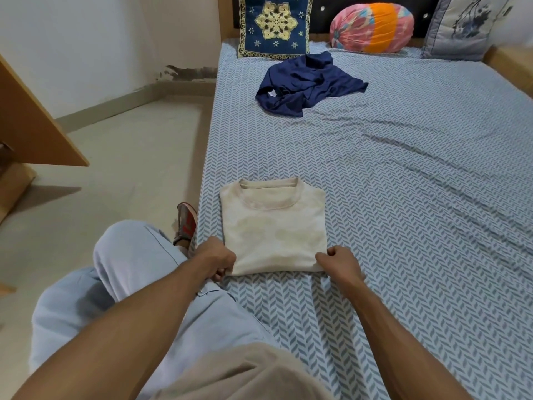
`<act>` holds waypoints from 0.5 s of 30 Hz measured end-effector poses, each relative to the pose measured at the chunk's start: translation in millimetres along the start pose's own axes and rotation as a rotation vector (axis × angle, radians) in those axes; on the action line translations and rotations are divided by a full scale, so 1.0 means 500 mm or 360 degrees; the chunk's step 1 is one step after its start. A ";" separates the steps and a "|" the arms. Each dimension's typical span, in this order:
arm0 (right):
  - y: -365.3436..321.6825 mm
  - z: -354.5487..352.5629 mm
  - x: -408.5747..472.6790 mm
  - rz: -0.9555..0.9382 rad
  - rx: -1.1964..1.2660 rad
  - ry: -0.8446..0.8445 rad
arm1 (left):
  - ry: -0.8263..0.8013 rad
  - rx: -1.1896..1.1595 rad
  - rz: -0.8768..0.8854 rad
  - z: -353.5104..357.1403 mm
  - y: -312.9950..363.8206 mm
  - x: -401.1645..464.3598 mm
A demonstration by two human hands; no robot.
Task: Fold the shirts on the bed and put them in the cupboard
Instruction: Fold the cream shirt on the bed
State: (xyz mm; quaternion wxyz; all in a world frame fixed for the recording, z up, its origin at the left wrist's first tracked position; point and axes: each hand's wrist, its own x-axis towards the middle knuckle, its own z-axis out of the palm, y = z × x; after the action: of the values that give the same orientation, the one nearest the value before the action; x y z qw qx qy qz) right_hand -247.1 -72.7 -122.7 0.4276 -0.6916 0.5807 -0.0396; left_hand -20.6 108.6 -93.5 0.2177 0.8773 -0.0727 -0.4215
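Folded cream shirt [274, 229] pinched at its near corners on the bed [403, 197].

The shirt is judged light, soft and limp, so the fold would slump if lifted by one edge; it is best taken at both near corners or supported from below. The left hand [217, 259] and right hand [339, 262] are curled, each pinching a near corner, forearms reaching forward. A crumpled navy shirt [305, 82] is left unfolded near the pillows.
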 end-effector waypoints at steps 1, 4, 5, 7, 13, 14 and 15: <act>-0.006 -0.003 0.013 0.0003 0.0040 -0.0010 | 0.0000 -0.0053 0.0006 -0.004 0.007 0.011; -0.033 -0.020 0.059 0.0073 0.0276 -0.0021 | 0.0075 -0.0480 0.0048 -0.021 0.025 0.044; -0.045 -0.029 0.077 0.0079 0.0363 -0.0028 | 0.0135 -0.0624 0.0071 -0.027 0.031 0.057; -0.073 -0.043 0.128 0.0063 0.0488 -0.0058 | 0.0260 -0.0823 0.0137 -0.040 0.048 0.092; -0.157 -0.053 0.261 -0.0038 0.0571 -0.0150 | 0.0317 -0.0840 0.0507 -0.089 0.102 0.159; -0.166 -0.053 0.279 -0.0062 0.0559 -0.0193 | 0.0275 -0.0751 0.0595 -0.098 0.115 0.173; -0.174 -0.056 0.292 -0.0080 0.0525 -0.0235 | 0.0219 -0.0677 0.0643 -0.107 0.126 0.186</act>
State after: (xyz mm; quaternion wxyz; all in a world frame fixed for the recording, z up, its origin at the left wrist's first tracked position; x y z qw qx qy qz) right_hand -148.5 -213.4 -113.9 0.5755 -0.6275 0.5159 -0.0942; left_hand 83.3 40.4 -102.1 0.4804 0.8064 -0.1409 -0.3149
